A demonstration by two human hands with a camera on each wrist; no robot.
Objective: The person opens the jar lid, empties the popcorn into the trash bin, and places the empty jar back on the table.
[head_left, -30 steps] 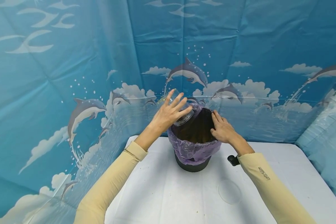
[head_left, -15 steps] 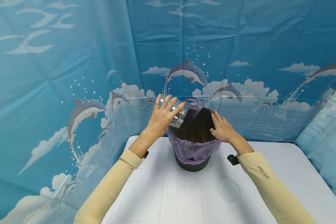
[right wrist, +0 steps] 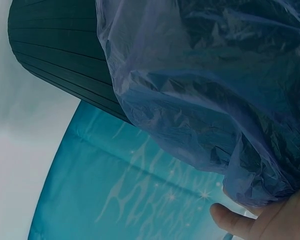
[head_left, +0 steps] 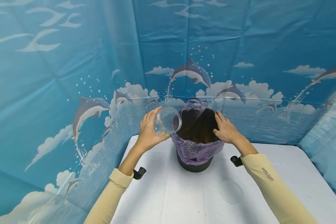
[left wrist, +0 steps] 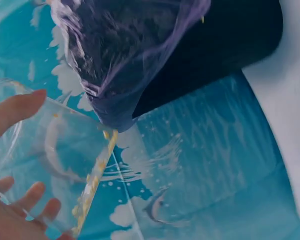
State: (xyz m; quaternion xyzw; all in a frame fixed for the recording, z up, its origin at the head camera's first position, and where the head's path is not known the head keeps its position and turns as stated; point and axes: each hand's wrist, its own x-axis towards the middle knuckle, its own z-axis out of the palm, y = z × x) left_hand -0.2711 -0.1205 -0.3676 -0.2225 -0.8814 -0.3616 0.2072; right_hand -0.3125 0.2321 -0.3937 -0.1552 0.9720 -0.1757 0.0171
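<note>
My left hand (head_left: 149, 132) grips a clear jar (head_left: 169, 119) around its side, left of the bin's mouth. The jar lies tilted with its open end toward the head camera. Small yellow bits cling inside it; in the left wrist view they line the jar's (left wrist: 55, 160) bottom edge. A dark trash can (head_left: 194, 168) stands upright on the table, its mouth lined by a purple plastic bag (head_left: 194, 152) folded over the rim. On the right side of that rim, my right hand (head_left: 226, 130) holds the edge, thumb toward the near side; the bag (right wrist: 180, 115) partly hides its fingers in the right wrist view.
A clear round disc, like a lid (head_left: 231, 191), lies on the white table (head_left: 179, 199) right of the can. A few crumbs (head_left: 199, 212) are near the front. Blue dolphin-print sheeting (head_left: 100, 62) rises close behind and to the left.
The jar, earlier tipped mouth-down over the can, has moved left and lower with my left hand and turned its opening toward the head camera. My right hand stays at the rim.
</note>
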